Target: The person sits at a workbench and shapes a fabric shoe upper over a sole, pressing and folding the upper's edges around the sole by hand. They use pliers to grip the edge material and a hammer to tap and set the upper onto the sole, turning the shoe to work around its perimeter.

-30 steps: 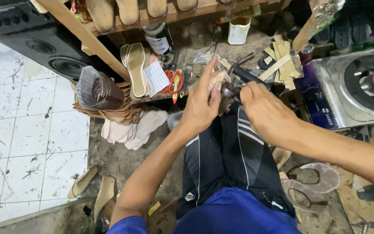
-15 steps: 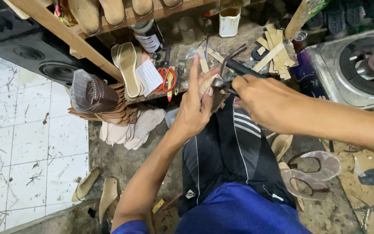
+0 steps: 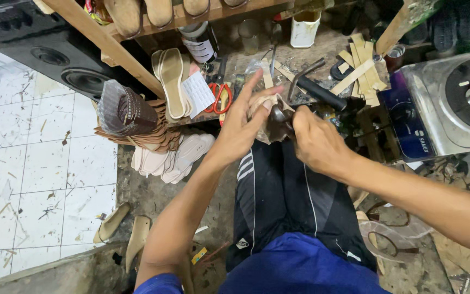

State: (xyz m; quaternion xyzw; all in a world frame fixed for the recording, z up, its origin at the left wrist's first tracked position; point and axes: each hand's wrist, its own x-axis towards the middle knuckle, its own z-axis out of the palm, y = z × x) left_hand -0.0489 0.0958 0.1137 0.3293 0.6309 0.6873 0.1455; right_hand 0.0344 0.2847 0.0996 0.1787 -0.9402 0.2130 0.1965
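Two bare hands meet in the middle of the frame, above the lap in black striped trousers [image 3: 284, 201] and the blue shirt [image 3: 295, 269] at the bottom edge. The left hand [image 3: 243, 128] wraps its thumb and lower fingers around a small tan and dark brown leather shoe piece [image 3: 267, 117], while the index finger stretches out straight toward the upper part of the frame. The right hand [image 3: 314, 141] is closed in a fist on a dark metal tool [image 3: 279, 113], whose rounded tip touches the leather piece; I cannot tell which kind of tool it is.

At the lower left, two beige flat soles [image 3: 123, 231] lie on the dirty floor, beside the white tiles [image 3: 33, 174]. To the left of the hands there is a stack of brown woven straps [image 3: 137, 122] and under it pale pink insoles [image 3: 172, 158].

Farther, above the hands, red-handled scissors [image 3: 218, 95] lie on the cluttered wooden bench [image 3: 322, 49], near a pair of cream shoe soles [image 3: 171, 81]. A white tin can [image 3: 304, 27] stands at the top. A silver gas stove [image 3: 458, 103] fills the upper right, and a black loudspeaker [image 3: 44, 54] the upper left.
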